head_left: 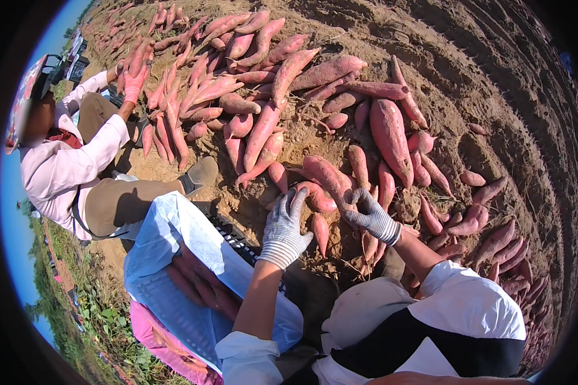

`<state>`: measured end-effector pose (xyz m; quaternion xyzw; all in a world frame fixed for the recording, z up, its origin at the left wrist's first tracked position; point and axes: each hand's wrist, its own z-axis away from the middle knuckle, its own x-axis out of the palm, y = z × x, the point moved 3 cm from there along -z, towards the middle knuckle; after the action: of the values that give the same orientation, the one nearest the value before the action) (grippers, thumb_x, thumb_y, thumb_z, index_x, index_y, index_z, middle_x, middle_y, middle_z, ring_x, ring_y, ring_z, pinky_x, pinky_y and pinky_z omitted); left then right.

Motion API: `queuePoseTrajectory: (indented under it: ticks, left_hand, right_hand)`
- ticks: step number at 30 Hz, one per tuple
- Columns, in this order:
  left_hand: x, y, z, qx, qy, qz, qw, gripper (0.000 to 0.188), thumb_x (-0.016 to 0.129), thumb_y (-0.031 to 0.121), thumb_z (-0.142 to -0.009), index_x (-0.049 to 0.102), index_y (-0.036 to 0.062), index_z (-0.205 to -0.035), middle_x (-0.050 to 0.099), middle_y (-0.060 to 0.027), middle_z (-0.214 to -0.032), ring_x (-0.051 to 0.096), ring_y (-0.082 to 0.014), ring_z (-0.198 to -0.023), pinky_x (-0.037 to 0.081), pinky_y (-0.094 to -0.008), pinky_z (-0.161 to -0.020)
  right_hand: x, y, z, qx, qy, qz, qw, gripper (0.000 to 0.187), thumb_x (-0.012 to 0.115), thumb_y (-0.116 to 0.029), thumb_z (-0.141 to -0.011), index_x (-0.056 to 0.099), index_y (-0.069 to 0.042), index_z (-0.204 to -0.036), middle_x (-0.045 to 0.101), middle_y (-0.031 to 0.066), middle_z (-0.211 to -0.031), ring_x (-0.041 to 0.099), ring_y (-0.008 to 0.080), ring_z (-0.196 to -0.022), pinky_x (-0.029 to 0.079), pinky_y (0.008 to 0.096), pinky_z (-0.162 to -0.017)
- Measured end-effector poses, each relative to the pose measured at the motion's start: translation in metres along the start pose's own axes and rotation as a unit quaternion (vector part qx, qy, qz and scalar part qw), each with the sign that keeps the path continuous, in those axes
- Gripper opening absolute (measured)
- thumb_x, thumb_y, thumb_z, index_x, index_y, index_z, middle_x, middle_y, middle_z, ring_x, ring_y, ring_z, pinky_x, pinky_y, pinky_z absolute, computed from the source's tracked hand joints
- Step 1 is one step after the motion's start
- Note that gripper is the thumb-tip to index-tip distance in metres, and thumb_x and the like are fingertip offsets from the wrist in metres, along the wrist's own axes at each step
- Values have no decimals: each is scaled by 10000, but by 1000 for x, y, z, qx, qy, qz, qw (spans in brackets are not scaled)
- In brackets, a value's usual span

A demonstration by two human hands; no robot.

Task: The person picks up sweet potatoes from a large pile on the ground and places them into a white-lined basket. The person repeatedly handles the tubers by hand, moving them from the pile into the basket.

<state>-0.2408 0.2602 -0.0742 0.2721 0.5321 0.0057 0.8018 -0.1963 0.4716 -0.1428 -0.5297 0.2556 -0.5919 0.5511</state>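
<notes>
My left hand [285, 230], in a grey-and-white striped knit glove, has its fingers stretched out and apart. Its fingertips are beside the left end of a curved sweet potato [319, 198]. My right hand [374, 218], gloved the same way, has its thumb and fingers around the lower end of a long pink sweet potato [327, 174]. That root slants over the curved one. Just below, a small pointed sweet potato [320, 233] lies on the soil between my hands. A large fat sweet potato [391, 141] rests beyond my right hand.
A heap of sweet potatoes [257, 77] spreads ahead; more roots [504, 247] lie right. At my left, a crate lined with blue-white plastic sheet [173, 224] holds several roots. Beside it is a pink bag [164, 346]. A co-worker [77, 151] sits at far left, gloved hand on roots.
</notes>
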Motion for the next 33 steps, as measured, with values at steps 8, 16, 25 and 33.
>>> queuePoseTrajectory:
  ticks: [8, 16, 25, 33]
  left_hand:
    - [9, -18, -3, 26, 172, 37, 984, 703, 782, 114, -627, 477, 77, -1260, 551, -149, -1198, 496, -341, -1174, 342, -482, -1040]
    - [45, -107, 57, -304, 223, 625, 684, 691, 810, 180, -661, 478, -2, -1239, 562, -107, -1113, 560, -215, -986, 470, -360, -899]
    - [39, -108, 112, -374, 286, 671, 572, 696, 683, 535, -767, 497, 49, -1229, 582, -103, -1126, 580, -239, -988, 492, -378, -868]
    - [-1, -105, 155, -244, 250, 744, 570, 633, 702, 364, -781, 473, 25, -1265, 558, -140, -1151, 550, -306, -1043, 458, -429, -931]
  right_hand:
    - [15, -80, -16, -61, -309, 233, 920, 400, 721, -264, -838, 507, -97, -1131, 554, 48, -883, 553, 137, -815, 476, 288, -717]
    - [-183, -109, -229, -102, 350, 550, 752, 603, 678, -398, -750, 523, -69, -1231, 575, 191, -1194, 554, 347, -1107, 452, 427, -934]
    - [-185, -144, -314, -116, 289, 593, 742, 649, 670, -351, -764, 464, -79, -1315, 451, 169, -1371, 447, 336, -1254, 383, 409, -1040]
    - [-189, -114, -337, 64, 168, 743, 645, 946, 769, -525, -595, 394, -178, -1392, 481, 212, -1276, 511, 374, -1172, 453, 421, -968]
